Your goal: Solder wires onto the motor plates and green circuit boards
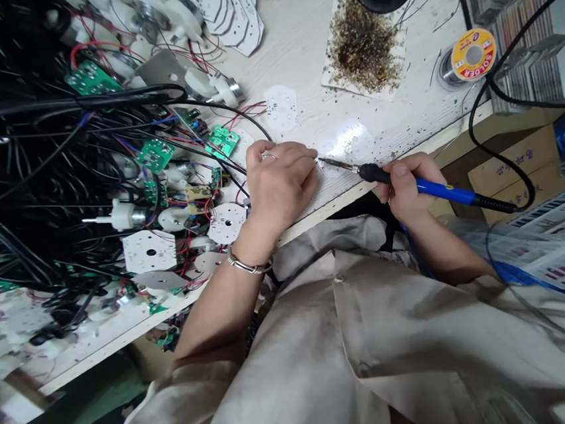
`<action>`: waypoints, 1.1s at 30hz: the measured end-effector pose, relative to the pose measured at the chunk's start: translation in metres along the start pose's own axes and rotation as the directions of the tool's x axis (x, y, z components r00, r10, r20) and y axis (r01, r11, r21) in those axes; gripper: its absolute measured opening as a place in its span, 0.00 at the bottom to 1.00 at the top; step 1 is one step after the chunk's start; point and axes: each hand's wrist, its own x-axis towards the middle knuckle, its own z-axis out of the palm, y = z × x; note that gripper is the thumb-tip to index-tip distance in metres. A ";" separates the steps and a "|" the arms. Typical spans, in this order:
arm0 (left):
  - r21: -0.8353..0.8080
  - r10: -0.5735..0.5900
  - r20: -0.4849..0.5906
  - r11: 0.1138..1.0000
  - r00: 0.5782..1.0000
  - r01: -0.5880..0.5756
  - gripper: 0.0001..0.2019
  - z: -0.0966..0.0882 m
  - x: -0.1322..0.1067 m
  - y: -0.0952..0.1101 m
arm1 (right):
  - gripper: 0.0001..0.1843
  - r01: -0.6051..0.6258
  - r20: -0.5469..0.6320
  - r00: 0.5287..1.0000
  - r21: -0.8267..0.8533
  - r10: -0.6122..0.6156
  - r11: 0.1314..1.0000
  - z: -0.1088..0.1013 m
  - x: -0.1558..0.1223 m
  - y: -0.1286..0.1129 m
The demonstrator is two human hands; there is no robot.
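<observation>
My right hand (405,190) is closed round a blue-handled soldering iron (435,188), whose metal tip (328,162) points left and touches the bench beside my left fingertips. My left hand (280,182) rests palm down near the front edge of the white bench (307,56), fingers curled and pinched on something small that I cannot make out. A ring and a silver bracelet show on that hand and wrist. A white round LED board (281,107) lies just beyond the left hand.
A heap of black and red wires, green circuit boards (156,154), small motors and white boards (149,250) fills the bench's left. A solder spool (472,55) and a flux-stained pad (364,47) sit at the back right. The iron's black cord (519,179) loops right.
</observation>
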 end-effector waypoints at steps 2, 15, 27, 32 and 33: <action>0.002 0.015 -0.003 1.000 1.000 -0.015 0.05 0.000 -0.001 -0.001 | 0.13 -0.015 0.002 1.000 -0.015 0.015 1.000 0.001 0.001 0.000; -0.047 -0.031 0.016 0.998 0.999 0.031 0.06 -0.001 0.000 -0.003 | 0.19 -0.105 -0.030 0.994 -0.026 0.105 0.994 0.005 0.008 -0.003; 0.038 0.124 -0.079 0.992 0.989 -0.121 0.05 -0.004 0.001 -0.004 | 0.18 0.195 -0.317 0.924 -0.092 -0.215 0.976 0.001 0.062 0.006; 0.054 0.166 -0.089 0.985 0.982 -0.162 0.05 -0.003 0.000 -0.006 | 0.17 0.122 -0.290 0.942 -0.171 -0.168 0.978 -0.002 0.080 0.013; 0.058 0.169 -0.094 0.985 0.981 -0.164 0.06 -0.003 0.000 -0.006 | 0.17 0.133 -0.308 0.933 -0.177 -0.184 0.975 -0.002 0.081 0.014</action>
